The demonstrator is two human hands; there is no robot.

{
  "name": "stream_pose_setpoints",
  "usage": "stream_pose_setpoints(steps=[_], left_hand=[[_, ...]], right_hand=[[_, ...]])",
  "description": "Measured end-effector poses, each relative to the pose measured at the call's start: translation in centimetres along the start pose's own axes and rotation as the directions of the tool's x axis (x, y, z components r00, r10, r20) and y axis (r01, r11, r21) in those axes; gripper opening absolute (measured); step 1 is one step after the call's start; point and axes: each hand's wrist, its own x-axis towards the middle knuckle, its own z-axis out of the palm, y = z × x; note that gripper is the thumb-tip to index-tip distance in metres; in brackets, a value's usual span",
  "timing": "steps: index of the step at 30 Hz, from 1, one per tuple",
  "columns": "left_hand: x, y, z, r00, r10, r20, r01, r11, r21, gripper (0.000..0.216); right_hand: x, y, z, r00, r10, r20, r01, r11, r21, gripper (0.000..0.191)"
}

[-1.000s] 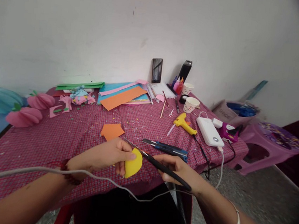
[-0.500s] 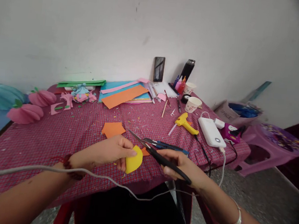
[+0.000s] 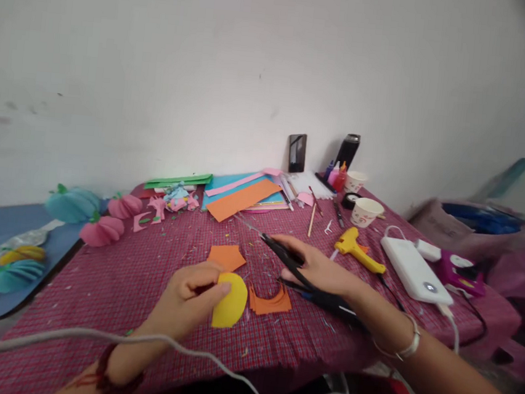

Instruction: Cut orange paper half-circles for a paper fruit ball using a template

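My left hand (image 3: 190, 295) pinches a yellow paper piece with a rounded edge (image 3: 230, 300) just above the red checked tablecloth (image 3: 134, 271). My right hand (image 3: 318, 269) grips black scissors (image 3: 282, 258), blades pointing left and away over the table. Orange curved offcuts (image 3: 270, 300) lie on the cloth between my hands, and an orange paper square (image 3: 226, 257) lies just beyond the yellow piece. A second pair of blue-handled scissors (image 3: 327, 299) lies under my right wrist.
Yellow glue gun (image 3: 358, 249), white power bank (image 3: 415, 277), paper cups (image 3: 366, 211), glue bottles, flask and phone (image 3: 296, 152) stand at the back right. Coloured paper sheets (image 3: 239, 195) lie at the back. Pink and teal paper fruits (image 3: 101, 229) sit left. A white cable (image 3: 174, 344) crosses in front.
The view has shifted left and nearer the table. My right hand moved the scissors away from the yellow piece and forward over the table. Orange offcuts now show between my hands.
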Motion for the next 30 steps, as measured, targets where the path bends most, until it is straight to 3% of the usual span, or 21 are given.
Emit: stream_pose_setpoints(steps=[3,6,11,13,17,24,30], left_hand=[[0.2,-1.1,-0.7,0.988,-0.12,0.095,0.145,0.936,-0.32,0.026],[0.6,-2.3,-0.8,0.978,-0.139,0.156,0.193,0.886,-0.421,0.023],[1.8,-3.4,-0.8,0.982,0.08,0.173,-0.022,0.949,-0.314,0.027],[2.0,-3.7,-0.8,0.973,0.112,0.202,-0.056,0.964,-0.261,0.028],[2.3,-4.2,-1.0,0.961,0.1,0.257,-0.048,0.978,-0.203,0.023],[2.7,-4.4,-1.0,0.952,0.073,0.299,-0.036,0.991,-0.126,0.027],[2.8,-4.0,-0.9,0.954,-0.03,0.298,0.083,0.983,-0.166,0.025]], right_hand=[[-0.5,-1.4,0.5,0.981,-0.003,0.195,-0.022,0.992,0.124,0.074],[-0.7,-2.7,0.7,0.955,-0.003,0.296,-0.039,0.99,0.136,0.073],[-0.6,-3.6,0.8,0.956,-0.032,0.291,0.046,0.998,-0.04,0.069],[-0.5,-3.5,0.8,0.962,-0.033,0.271,0.066,0.991,-0.113,0.067],[-0.4,-3.0,0.8,0.965,-0.045,0.258,0.093,0.98,-0.176,0.064],[0.0,-2.2,1.1,0.962,-0.086,0.259,0.126,0.982,-0.142,0.059],[0.0,-2.4,1.1,0.966,-0.083,0.244,0.123,0.981,-0.15,0.056]])
